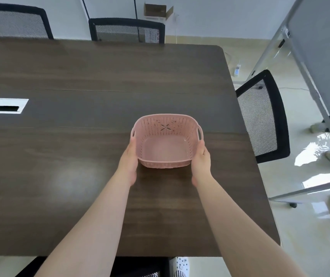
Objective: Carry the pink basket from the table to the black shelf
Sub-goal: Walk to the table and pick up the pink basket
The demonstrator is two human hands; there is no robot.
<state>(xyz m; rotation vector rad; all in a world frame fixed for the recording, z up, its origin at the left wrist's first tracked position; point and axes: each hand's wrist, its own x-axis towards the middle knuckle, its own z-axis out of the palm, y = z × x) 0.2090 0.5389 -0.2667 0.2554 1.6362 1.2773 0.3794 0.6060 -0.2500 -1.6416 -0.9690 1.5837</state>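
I am viewing a dark wood-grain conference table [80, 76] with a white cable port [4, 105] lying near its left edge. Black mesh chairs [126, 30] are standing along the far side, another [264, 116] at the right end. A cardboard box [156, 12] is sitting against the pale wall [220, 13]; daylight is glaring off the glossy floor [310, 154]

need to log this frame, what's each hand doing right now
left hand: closed on the pink basket's left side
right hand: closed on its right side
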